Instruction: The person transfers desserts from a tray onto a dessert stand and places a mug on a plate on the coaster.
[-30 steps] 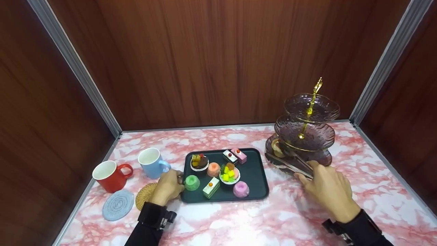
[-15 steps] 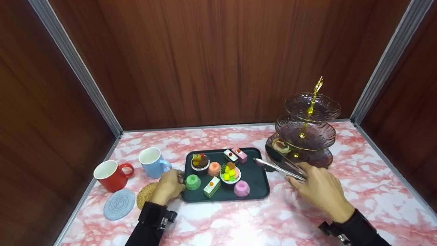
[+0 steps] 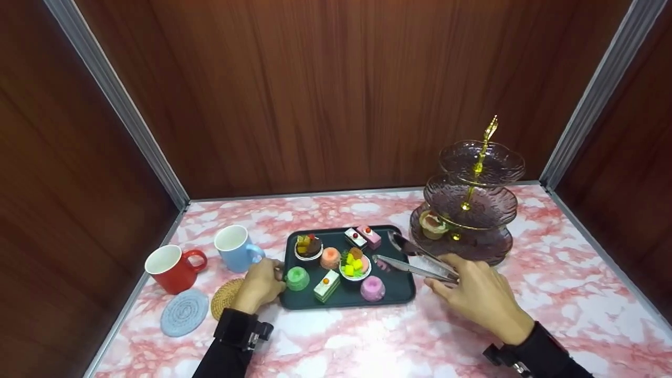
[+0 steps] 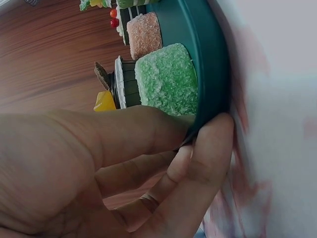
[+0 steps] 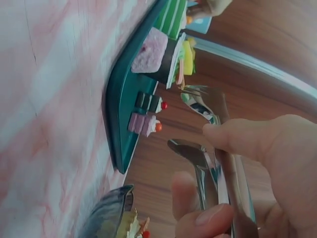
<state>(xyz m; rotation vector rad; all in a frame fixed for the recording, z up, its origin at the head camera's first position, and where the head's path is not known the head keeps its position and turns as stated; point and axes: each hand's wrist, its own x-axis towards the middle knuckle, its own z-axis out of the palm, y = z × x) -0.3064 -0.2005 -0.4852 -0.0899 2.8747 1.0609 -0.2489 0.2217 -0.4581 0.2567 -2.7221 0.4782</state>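
My left hand (image 3: 260,286) pinches the left rim of the dark green tray (image 3: 400,295), thumb over the edge, as the left wrist view shows. Beside those fingers sits a green sugary cake (image 4: 168,79). My right hand (image 3: 480,296) holds metal tongs (image 3: 417,270), whose arms are spread with nothing between them. The tips hover over the tray's right part, near a fruit-topped cup (image 3: 355,265) and a pink round cake (image 3: 373,289). Also on the tray are a peach cake (image 3: 330,258), a chocolate cup (image 3: 308,248), a green slice (image 3: 327,286), a dark slice (image 3: 355,238) and a pink slice (image 3: 369,237).
At the right stands a three-tier glass stand (image 3: 485,247) with a tart (image 3: 433,227) on its bottom tier. To the left are a red mug (image 3: 170,270), a blue mug (image 3: 233,249), a grey-blue coaster (image 3: 184,312) and a woven coaster (image 3: 224,300).
My right hand has drawn the tongs left, away from the stand and over the tray. The tart stays behind on the bottom tier, released from the tongs. My left hand keeps its place.
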